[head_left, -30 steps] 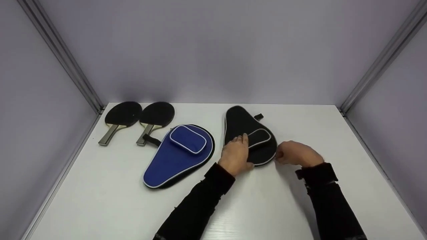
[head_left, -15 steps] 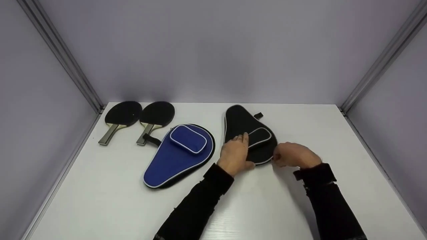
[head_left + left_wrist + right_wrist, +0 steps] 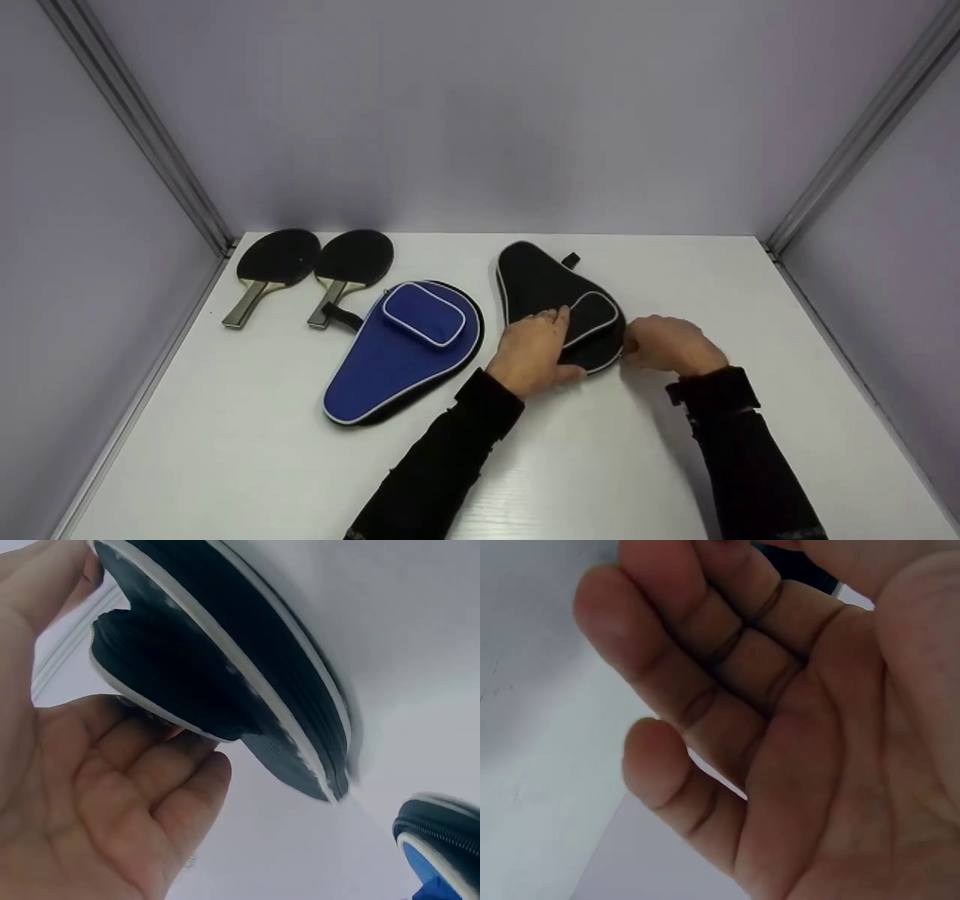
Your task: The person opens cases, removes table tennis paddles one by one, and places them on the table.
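Observation:
A black table tennis paddle case (image 3: 536, 281) with white piping lies on the white table, its narrow end pointing away. My left hand (image 3: 529, 352) rests on it, fingers stretched along the front pocket (image 3: 596, 315) and thumb at the near edge. From the left wrist, the pocket (image 3: 165, 675) bulges beside the fingers. At the case's rounded right edge, my right hand (image 3: 667, 345) has its fingers curled and pinches the rim; what exactly lies between thumb and forefinger is hidden. The right wrist view shows the right palm (image 3: 802, 742) and a sliver of dark case behind the fingertips.
Left of the hands lies a blue paddle case (image 3: 405, 352) with a black strap (image 3: 343, 315). Two black paddles, one at the far left (image 3: 277, 259) and one beside it (image 3: 354, 259), lie near the back edge. Pale walls (image 3: 480, 112) enclose the table.
The black case has turned slightly, its narrow end shifting left. My right hand edged left, then back right along the rim; my left hand moved slightly right with the case.

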Demonstrator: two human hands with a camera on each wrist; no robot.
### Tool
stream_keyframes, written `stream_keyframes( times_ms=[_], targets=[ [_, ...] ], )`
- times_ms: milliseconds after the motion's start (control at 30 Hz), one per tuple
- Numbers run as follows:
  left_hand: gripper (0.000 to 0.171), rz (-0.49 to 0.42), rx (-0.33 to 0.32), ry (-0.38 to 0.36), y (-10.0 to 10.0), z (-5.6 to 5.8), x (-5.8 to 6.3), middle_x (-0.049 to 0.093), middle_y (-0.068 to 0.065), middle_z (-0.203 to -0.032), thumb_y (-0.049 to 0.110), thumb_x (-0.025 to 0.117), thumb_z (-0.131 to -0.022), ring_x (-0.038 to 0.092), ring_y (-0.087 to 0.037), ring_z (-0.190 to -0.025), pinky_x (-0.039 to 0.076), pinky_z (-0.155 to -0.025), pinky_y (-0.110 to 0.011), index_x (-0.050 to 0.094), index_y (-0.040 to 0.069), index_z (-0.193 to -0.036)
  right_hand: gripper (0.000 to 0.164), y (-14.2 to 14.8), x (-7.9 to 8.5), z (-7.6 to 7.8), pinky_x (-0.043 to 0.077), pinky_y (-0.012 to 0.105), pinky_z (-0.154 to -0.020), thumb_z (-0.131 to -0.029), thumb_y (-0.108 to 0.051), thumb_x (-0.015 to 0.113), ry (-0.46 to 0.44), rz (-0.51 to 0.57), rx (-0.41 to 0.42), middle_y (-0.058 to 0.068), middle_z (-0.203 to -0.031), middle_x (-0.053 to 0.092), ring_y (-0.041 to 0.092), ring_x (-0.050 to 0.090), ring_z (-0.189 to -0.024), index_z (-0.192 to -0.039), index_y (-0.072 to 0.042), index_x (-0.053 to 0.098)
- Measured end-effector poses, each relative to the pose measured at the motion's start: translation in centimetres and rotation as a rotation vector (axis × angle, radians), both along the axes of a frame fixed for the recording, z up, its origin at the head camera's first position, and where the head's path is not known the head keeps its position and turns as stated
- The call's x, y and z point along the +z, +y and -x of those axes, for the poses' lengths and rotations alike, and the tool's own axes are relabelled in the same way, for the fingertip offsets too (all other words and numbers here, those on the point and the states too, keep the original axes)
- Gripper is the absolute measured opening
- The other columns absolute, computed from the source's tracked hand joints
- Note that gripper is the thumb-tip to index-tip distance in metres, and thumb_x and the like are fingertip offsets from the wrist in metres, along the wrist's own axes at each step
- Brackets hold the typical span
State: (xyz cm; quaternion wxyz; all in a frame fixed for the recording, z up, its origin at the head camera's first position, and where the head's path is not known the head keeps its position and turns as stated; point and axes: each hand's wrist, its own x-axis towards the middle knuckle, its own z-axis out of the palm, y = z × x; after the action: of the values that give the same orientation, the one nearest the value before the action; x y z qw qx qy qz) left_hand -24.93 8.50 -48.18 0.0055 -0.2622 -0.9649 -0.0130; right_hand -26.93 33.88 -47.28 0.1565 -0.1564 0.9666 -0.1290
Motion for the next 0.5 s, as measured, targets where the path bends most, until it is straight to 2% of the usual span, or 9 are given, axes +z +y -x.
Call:
stream_keyframes(
  times_ms=[133,233,333,400,500],
  targets=[
    [0.106,-0.03,-0.034,0.011,0.3,-0.2,0.0,0.067,-0.015,-0.172,0.07,0.081,-0.105,0.069,-0.025,-0.157,0.062,-0.126,-0.037,0.047,0.001,-0.178,0.041,1.1,-0.1,0.4,0.033,0.031,-0.062,-0.091,-0.008,0.075,0.031,-0.016,-0.014,-0.008,-0.07,0.044,0.015,0.043,-0.067,-0.069,-0.025,0.044],
    [0.101,-0.031,-0.061,0.049,0.7,-0.7,-0.2,0.071,-0.014,-0.168,0.068,0.079,-0.107,0.073,-0.024,-0.152,0.066,-0.12,-0.036,0.051,0.001,-0.176,0.028,2.0,-0.2,0.7,0.038,0.033,-0.063,-0.096,-0.011,0.075,0.044,-0.029,-0.023,-0.005,-0.074,0.054,0.017,0.05,-0.07,-0.074,-0.02,0.059],
    [0.095,-0.022,-0.09,0.093,1.2,-1.2,-0.4,0.073,-0.014,-0.165,0.067,0.077,-0.109,0.075,-0.023,-0.15,0.067,-0.117,-0.035,0.054,0.001,-0.174,0.013,3.0,-0.3,1.1,0.044,0.035,-0.065,-0.101,-0.014,0.074,0.046,-0.035,-0.038,0.001,-0.082,0.067,0.02,0.057,-0.074,-0.089,-0.012,0.078],
    [0.092,-0.012,-0.11,0.11,1.6,-1.6,-0.4,0.073,-0.013,-0.165,0.066,0.074,-0.111,0.073,-0.022,-0.152,0.065,-0.12,-0.033,0.055,0.001,-0.173,0.014,3.7,-0.4,1.3,0.047,0.036,-0.066,-0.104,-0.015,0.072,0.043,-0.034,-0.05,0.005,-0.09,0.075,0.022,0.062,-0.077,-0.101,-0.009,0.084],
    [0.09,0.002,-0.146,0.111,2.0,-1.9,-0.4,0.07,-0.011,-0.169,0.065,0.071,-0.113,0.069,-0.021,-0.157,0.061,-0.125,-0.031,0.054,0.002,-0.174,0.019,4.5,-0.5,1.6,0.051,0.037,-0.068,-0.106,-0.015,0.07,0.047,-0.028,-0.066,0.009,-0.1,0.082,0.023,0.065,-0.081,-0.11,-0.007,0.086]
  ],
)
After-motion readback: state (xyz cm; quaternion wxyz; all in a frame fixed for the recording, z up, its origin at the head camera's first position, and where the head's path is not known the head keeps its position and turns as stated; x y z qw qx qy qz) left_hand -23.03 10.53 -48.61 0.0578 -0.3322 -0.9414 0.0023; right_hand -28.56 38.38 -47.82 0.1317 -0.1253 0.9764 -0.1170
